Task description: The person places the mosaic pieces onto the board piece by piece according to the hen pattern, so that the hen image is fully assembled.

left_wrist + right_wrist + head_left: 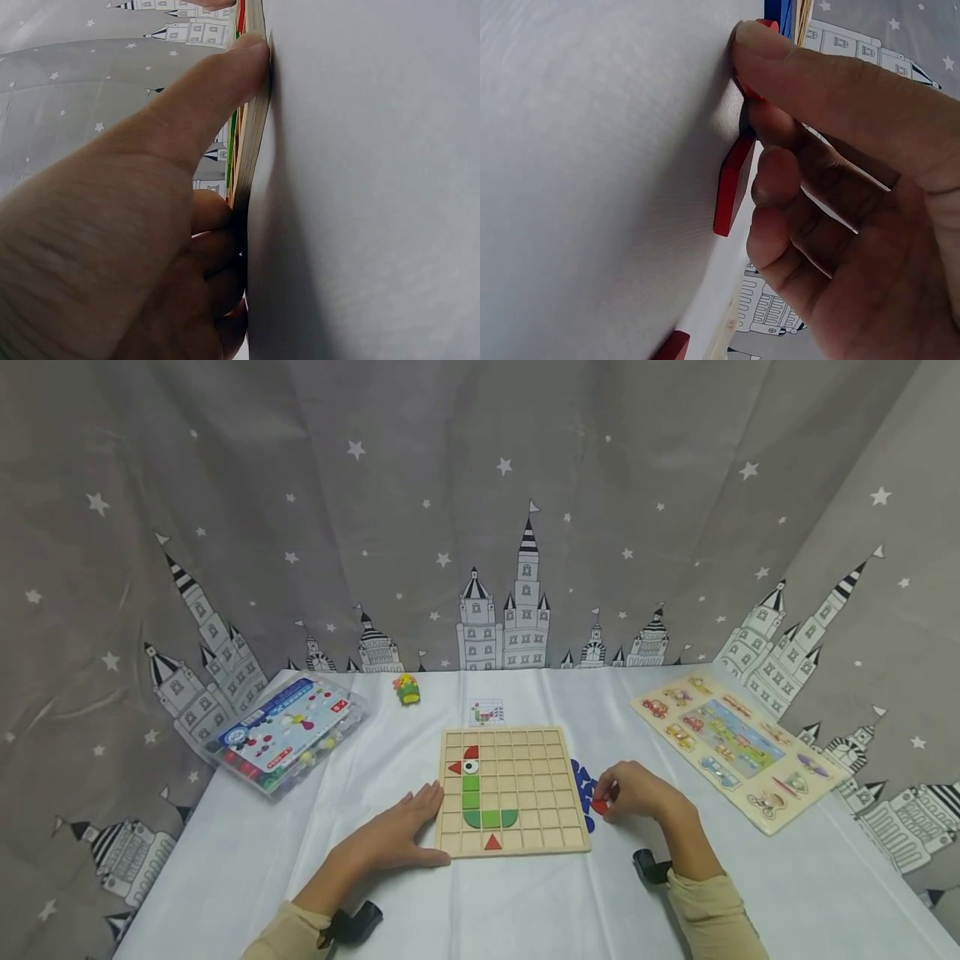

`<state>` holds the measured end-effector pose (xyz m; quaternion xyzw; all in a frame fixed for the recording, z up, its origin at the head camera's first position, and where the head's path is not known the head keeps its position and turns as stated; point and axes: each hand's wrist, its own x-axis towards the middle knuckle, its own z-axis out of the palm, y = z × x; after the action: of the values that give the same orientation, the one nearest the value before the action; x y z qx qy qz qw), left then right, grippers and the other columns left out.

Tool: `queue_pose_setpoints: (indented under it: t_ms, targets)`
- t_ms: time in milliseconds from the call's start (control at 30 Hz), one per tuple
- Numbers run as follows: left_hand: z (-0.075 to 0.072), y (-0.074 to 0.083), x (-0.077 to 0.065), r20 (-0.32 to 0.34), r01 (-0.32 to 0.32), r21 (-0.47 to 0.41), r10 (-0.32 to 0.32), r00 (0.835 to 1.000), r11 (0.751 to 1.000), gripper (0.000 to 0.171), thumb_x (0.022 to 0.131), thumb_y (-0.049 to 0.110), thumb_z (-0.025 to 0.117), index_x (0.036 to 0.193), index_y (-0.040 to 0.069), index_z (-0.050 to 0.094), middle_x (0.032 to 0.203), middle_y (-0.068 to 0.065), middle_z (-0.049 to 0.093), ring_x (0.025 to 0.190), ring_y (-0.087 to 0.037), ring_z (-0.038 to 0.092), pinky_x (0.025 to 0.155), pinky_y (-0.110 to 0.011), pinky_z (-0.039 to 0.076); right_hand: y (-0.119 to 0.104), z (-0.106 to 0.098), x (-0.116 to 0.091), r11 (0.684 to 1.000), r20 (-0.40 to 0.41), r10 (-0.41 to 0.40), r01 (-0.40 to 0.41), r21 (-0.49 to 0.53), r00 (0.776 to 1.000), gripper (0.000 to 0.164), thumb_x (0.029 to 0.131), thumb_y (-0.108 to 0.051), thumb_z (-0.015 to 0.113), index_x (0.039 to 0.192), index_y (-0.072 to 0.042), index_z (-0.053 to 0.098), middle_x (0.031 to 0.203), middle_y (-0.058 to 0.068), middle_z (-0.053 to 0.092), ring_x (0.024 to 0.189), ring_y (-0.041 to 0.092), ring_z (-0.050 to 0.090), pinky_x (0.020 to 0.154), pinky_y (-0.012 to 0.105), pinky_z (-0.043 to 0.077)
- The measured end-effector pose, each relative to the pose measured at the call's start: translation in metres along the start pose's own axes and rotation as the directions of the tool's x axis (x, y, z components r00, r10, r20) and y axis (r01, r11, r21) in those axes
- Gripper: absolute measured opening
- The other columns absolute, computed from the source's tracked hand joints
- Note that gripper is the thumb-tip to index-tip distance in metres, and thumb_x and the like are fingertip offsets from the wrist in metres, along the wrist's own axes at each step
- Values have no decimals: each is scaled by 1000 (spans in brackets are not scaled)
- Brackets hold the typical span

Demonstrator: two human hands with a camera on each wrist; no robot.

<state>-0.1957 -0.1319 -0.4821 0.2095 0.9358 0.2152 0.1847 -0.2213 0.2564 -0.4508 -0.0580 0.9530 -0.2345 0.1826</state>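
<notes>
A wooden grid board (536, 810) lies on the white cloth, with a bird-like figure of red, green and white pieces in its left cells. My left hand (401, 831) rests at the board's left side, its fingertips at the left edge and its thumb (244, 67) against the near corner. Just off the board's right edge, my right hand (633, 789) pinches a red piece (750, 86) between thumb and fingers. Another red piece (735, 184) lies on the cloth beside its curled fingers. Several blue pieces (581, 781) lie between the board and this hand.
A small picture card (487, 712) lies behind the board. Further left are a small yellow-and-green toy figure (407, 688) and a clear plastic box (288, 735) with a printed sheet. A picture puzzle board (738, 747) lies at the right. A grey castle-print curtain (420, 485) hangs behind.
</notes>
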Motion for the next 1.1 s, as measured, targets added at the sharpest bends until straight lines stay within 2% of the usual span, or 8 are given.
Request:
queue_pose_setpoints:
  t_ms: [233,533,667,900,1100]
  targets:
    - [-3,3,-1,2,-15,-5,15,1000,1000,111,72,63,74,154,7,25,163,-9,21,152,-26,18,125,-44,18,1,-1,2,1000,-4,-4,4,8,1000,22,69,-2,83,84,-13,72,82,1,64,79,17,55,71,30,50]
    - [0,1,0,1,7,-4,-7,1000,1000,111,72,63,75,154,9,26,163,-7,21,152,-25,17,125,-44,19,0,-5,0,999,2,36,-36,38,999,23,70,-11,85,91,-14,74,88,1,66,82,17,58,69,30,52]
    - [-1,1,0,1,13,1,-13,1000,1000,110,72,63,75,154,10,26,163,-6,20,152,-24,17,126,-43,18,-5,-6,2,998,-27,-15,16,54,1000,22,71,-12,84,91,-13,75,87,0,67,79,16,58,67,29,52]
    - [-1,0,-3,8,26,-1,-26,1000,1000,110,72,63,75,155,10,25,163,-6,20,152,-24,17,125,-44,20,-27,3,8,992,-68,-113,116,42,991,23,72,-12,83,93,-9,75,86,0,66,78,14,54,66,26,48]
    - [-2,4,-2,2,14,-4,-14,1000,1000,109,73,63,75,155,10,25,164,-6,20,153,-24,16,125,-45,19,-44,5,12,973,-82,-223,227,34,971,20,74,-12,83,92,-8,75,84,-1,66,72,12,53,60,24,47]
